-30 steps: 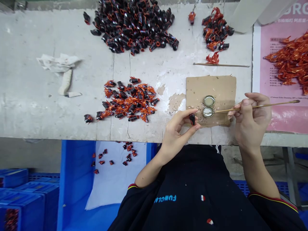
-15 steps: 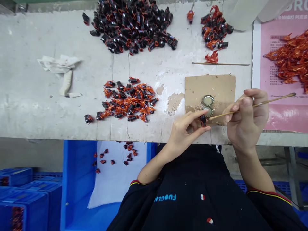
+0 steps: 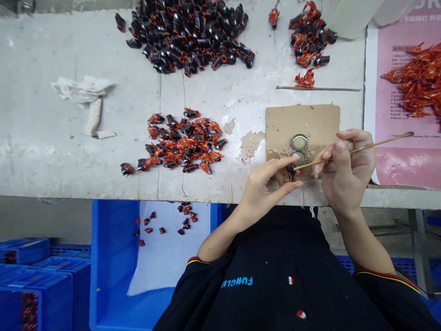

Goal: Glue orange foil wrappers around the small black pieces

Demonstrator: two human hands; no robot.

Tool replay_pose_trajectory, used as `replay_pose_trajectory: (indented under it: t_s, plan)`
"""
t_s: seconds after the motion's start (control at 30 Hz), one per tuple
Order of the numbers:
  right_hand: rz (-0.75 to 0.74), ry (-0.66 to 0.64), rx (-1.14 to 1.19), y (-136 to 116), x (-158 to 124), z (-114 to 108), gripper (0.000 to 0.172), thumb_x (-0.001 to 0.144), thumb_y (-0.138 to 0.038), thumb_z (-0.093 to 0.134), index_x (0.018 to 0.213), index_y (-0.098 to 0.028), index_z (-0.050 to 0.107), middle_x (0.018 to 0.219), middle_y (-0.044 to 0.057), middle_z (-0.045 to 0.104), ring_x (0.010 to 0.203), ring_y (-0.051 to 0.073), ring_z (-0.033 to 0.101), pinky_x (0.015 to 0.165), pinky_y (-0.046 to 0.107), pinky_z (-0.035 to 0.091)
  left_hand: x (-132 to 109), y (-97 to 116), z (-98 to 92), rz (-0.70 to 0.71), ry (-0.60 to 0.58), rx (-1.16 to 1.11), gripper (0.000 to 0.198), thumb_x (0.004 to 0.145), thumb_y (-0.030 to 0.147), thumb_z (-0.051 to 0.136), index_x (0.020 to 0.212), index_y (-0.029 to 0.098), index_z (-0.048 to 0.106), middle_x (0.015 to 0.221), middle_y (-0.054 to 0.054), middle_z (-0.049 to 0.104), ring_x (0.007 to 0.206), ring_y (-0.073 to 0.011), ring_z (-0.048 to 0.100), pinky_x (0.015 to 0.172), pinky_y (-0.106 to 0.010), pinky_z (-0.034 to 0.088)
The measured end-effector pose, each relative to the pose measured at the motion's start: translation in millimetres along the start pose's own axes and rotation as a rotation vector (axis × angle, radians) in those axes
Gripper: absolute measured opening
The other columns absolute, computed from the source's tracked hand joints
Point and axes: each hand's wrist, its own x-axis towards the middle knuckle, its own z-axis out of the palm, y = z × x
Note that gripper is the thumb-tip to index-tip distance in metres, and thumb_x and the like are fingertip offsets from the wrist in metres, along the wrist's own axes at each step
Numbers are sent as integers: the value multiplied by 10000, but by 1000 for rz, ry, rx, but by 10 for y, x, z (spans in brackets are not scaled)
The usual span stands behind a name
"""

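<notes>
Between thumb and forefinger, my left hand (image 3: pixel 263 188) pinches a small black plastic part (image 3: pixel 291 172) with an orange-red rim, over the near edge of a cardboard piece (image 3: pixel 303 120). My right hand (image 3: pixel 349 170) grips a thin wooden stick (image 3: pixel 375 144), held like a pen. The stick's left tip touches, or nearly touches, the black part; its dark end points up to the right. Just beyond my left fingertips, two bottle caps (image 3: pixel 299 142) lie on the cardboard, the nearer one partly hidden.
A large heap of black parts (image 3: pixel 193 37) lies at the back. Mixed orange-and-black pieces (image 3: pixel 188 142) sit left of the cardboard. Orange pieces (image 3: pixel 416 78) rest on a pink sheet at right. A second stick (image 3: pixel 320 88) lies behind the cardboard. Below the table edge stands a blue bin (image 3: pixel 113 257).
My right hand has moved slightly left, bringing the stick's tip from just beside the black part up to it. My left hand keeps its pinch on the part.
</notes>
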Motion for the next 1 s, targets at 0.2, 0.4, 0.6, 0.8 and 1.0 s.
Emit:
replay_pose_trajectory:
  t_s: [0.2, 0.4, 0.6, 0.8, 1.0]
  plan:
    - [-3, 5, -21, -11, 4, 9, 110, 934, -400, 637, 969, -308, 588, 629, -66, 490, 503, 110, 585, 490, 251, 539, 0, -3, -1, 11, 6, 4, 359, 869, 321, 747, 1200, 203, 674, 715, 26, 618, 670, -100, 612, 730, -225, 545]
    - [19, -9, 42, -6, -6, 4, 123, 925, -376, 657, 960, -283, 584, 624, -81, 498, 447, 81, 534, 466, 231, 526, 5, -29, 15, 8, 11, -35, 358, 855, 315, 761, 1185, 200, 681, 824, 8, 672, 654, -77, 594, 721, -211, 548]
    - [3, -4, -7, -2, -7, 6, 115, 925, -397, 647, 967, -312, 582, 619, -66, 490, 550, 134, 624, 541, 277, 573, 4, -42, 10, 6, 6, -43, 382, 848, 322, 769, 1194, 189, 676, 904, -16, 718, 680, -78, 612, 732, -202, 558]
    - [2, 4, 28, -17, -7, 11, 99, 913, -363, 664, 963, -312, 595, 623, -71, 505, 511, 114, 595, 497, 246, 548, 2, -43, 9, 16, 9, -37, 366, 848, 311, 769, 1180, 187, 678, 914, -20, 723, 719, -85, 636, 725, -189, 552]
    - [-30, 17, 45, -26, -1, 28, 104, 902, -347, 682, 940, -296, 600, 620, -74, 505, 421, 81, 487, 366, 211, 424, 10, -40, 13, 14, 39, -35, 320, 832, 294, 786, 1121, 189, 696, 837, -3, 700, 699, -84, 639, 686, -186, 544]
